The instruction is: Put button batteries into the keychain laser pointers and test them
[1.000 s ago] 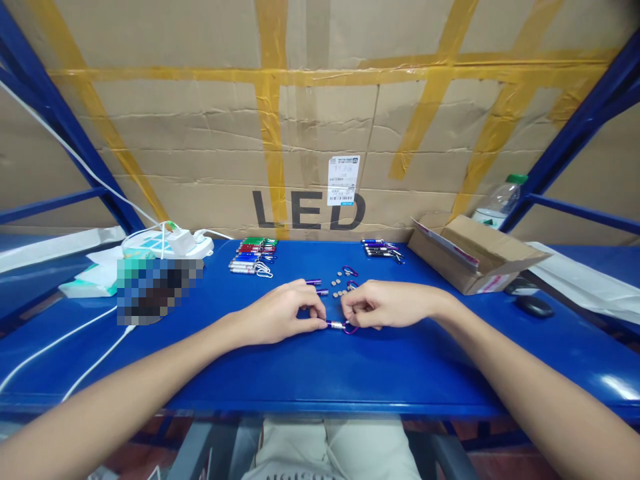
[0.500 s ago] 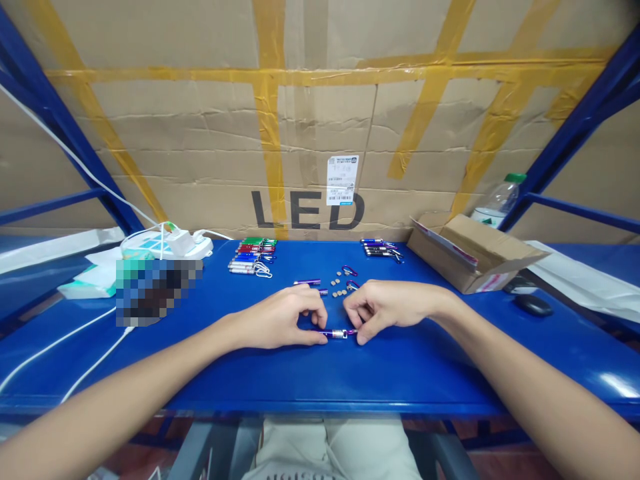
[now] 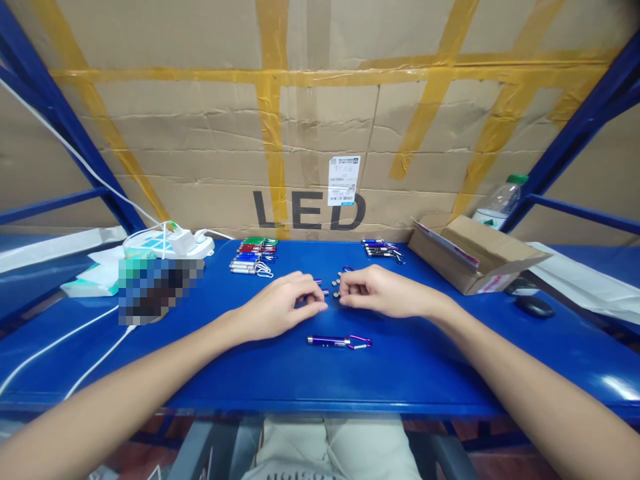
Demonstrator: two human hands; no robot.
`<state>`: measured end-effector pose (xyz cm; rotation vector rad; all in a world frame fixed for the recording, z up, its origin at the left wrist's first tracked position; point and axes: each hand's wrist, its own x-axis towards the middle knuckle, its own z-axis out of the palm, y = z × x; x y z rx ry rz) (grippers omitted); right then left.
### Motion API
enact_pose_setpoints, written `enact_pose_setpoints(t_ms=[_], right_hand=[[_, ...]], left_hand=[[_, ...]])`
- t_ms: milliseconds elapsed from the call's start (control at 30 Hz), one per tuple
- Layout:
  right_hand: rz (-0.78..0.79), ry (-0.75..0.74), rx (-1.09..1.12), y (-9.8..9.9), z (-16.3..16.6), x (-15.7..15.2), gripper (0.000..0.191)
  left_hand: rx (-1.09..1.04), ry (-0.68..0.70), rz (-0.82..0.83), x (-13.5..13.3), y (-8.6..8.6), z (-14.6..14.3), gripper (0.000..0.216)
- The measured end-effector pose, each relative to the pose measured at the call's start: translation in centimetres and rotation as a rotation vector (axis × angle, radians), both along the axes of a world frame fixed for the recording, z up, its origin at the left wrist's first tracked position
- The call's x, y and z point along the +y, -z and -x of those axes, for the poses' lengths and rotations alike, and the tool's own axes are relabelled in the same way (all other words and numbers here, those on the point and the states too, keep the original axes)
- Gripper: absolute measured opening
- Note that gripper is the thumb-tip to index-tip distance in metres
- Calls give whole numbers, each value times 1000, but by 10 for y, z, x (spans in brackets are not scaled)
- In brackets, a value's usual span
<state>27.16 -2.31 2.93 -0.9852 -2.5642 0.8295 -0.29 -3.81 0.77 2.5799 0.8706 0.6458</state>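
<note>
A purple penlight (image 3: 327,341) with a purple carabiner (image 3: 361,342) on its end lies on the blue table, nearer to me than both hands and touched by neither. My left hand (image 3: 287,303) hovers beside the ends of two purple penlight tubes (image 3: 318,283), its thumb and forefinger apart with nothing visible between them. Opposite it, my right hand (image 3: 375,291) is at the small round button cells (image 3: 335,285), fingers curled in and thumb close to them. Whatever those fingers pinch, if anything, is hidden. Part of another purple carabiner (image 3: 347,269) shows behind the right hand.
Rows of coloured penlights (image 3: 255,257) lie at the back left, and more (image 3: 381,250) at the back right. An opened cardboard box (image 3: 480,260), a black mouse (image 3: 535,306) and a bottle (image 3: 500,203) are on the right. A power strip (image 3: 200,248) with cables stands left.
Both hands have let go of the purple penlight and moved away from me, towards the tubes and button cells. The penlight now lies on the table with its carabiner.
</note>
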Motion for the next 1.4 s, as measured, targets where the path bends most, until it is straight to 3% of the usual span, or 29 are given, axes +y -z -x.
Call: enact_pose_setpoints(t_ms=[133,300,500,767,1033,1200,1400], right_hand=[[-273,75,23,8,1,6,17],[-387,10,-105,16,2,7,24],[-383,-7,-172,19,3,7,25],[-383,-30,-181,21,4,8,17],[-348,-47,-129,20,6,5,17],[-327,-63,-83,20,8,4,24],[-308,-41,-95,19,9,4,23]], left_hand=[[41,-117,-138,10,9,5,28],[160,-98,-148,14,16,7,36],[202,-103,-133,13,13,5,33],[102,-111,-122,13,15,5,27],[-104,-188,74,10,10,0,20],[-175,-181,198,8,10,-2,19],[-179,-130,233,9,13,-3,22]])
